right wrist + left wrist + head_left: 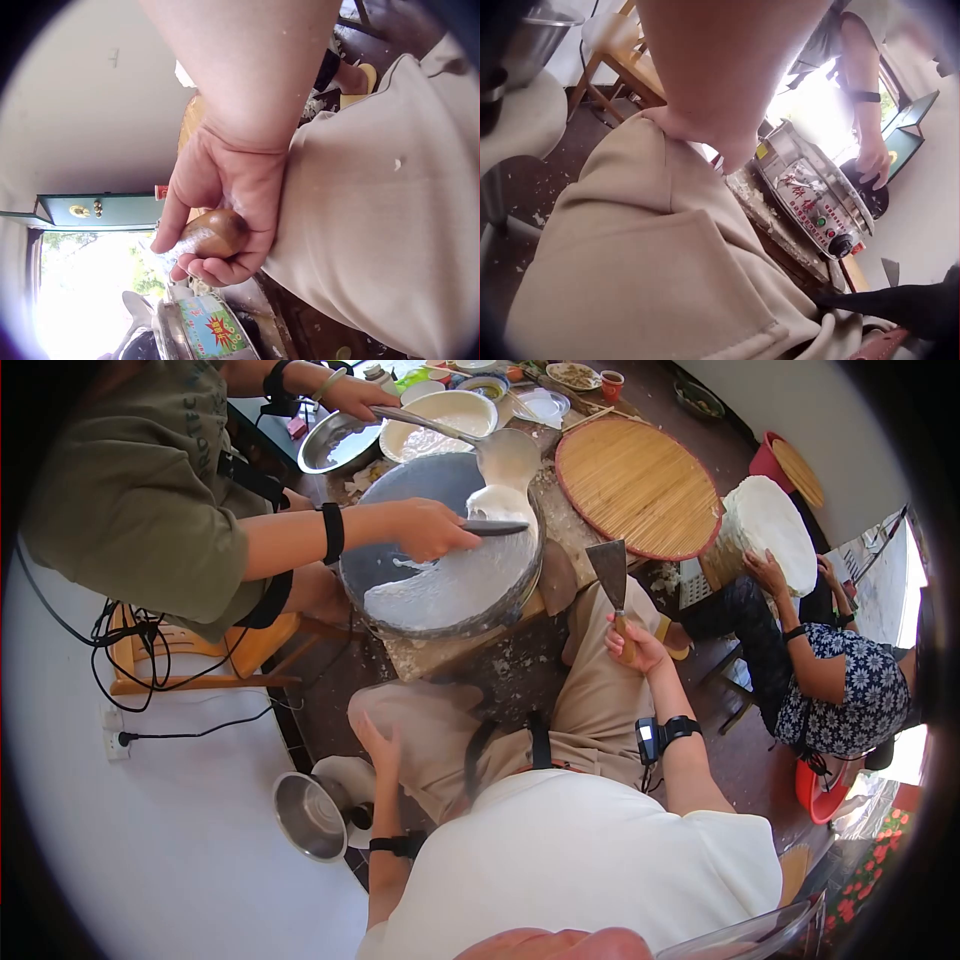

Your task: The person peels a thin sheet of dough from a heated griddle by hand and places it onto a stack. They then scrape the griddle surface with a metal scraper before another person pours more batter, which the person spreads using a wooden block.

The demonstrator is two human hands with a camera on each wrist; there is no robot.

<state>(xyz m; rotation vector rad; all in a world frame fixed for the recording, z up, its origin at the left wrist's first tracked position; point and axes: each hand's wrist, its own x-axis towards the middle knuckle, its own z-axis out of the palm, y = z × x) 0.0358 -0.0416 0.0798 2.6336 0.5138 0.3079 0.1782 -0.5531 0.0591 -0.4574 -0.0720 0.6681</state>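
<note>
My right hand (638, 648) grips the wooden handle (217, 232) of a scraper, its fingers curled round it. The scraper's flat metal blade (608, 565) points up and away, above my right thigh. On my left knee rests my left hand (375, 745), holding nothing; in the left wrist view its fingers are mostly hidden behind the wrist. Ahead stands a round griddle (415, 478) with white batter (440, 598) over its near part. A person at the left tips a ladle (508, 458) over it and holds a flat blade (497, 528) at the batter.
A round woven bamboo tray (640, 485) lies right of the griddle. Behind are a basin of batter (450, 415) and a metal bowl (345, 442). Another person at the right holds a large white round (775, 530). A steel pot (311, 817) stands at my left.
</note>
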